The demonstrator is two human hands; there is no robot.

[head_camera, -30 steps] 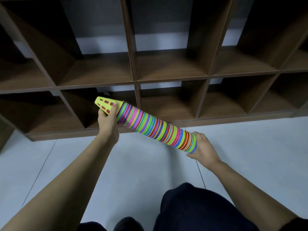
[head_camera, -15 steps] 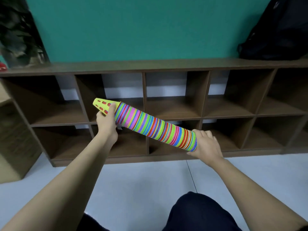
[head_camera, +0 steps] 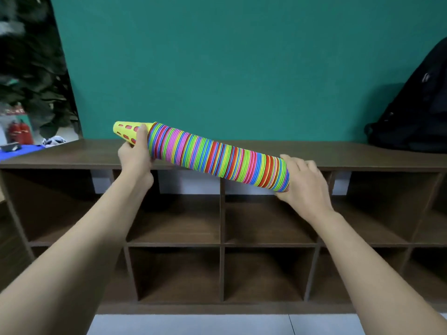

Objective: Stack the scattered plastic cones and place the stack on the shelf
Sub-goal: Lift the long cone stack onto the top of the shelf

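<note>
Left hand (head_camera: 135, 157) fingers wrap narrow end of cone stack (head_camera: 217, 160), right hand (head_camera: 305, 184) fingers curl over base; press ends inward, lay it level on shelf top (head_camera: 350, 157).

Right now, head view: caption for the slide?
Left hand and right hand hold a multicoloured cone stack by its ends before a cubby shelf; black backpack on top.

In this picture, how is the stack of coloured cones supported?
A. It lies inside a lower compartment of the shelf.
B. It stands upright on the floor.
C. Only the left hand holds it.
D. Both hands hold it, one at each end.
D: the left hand grips the cone stack near its yellow tip and the right hand holds its wide end, the stack slanting in front of the shelf.
</note>
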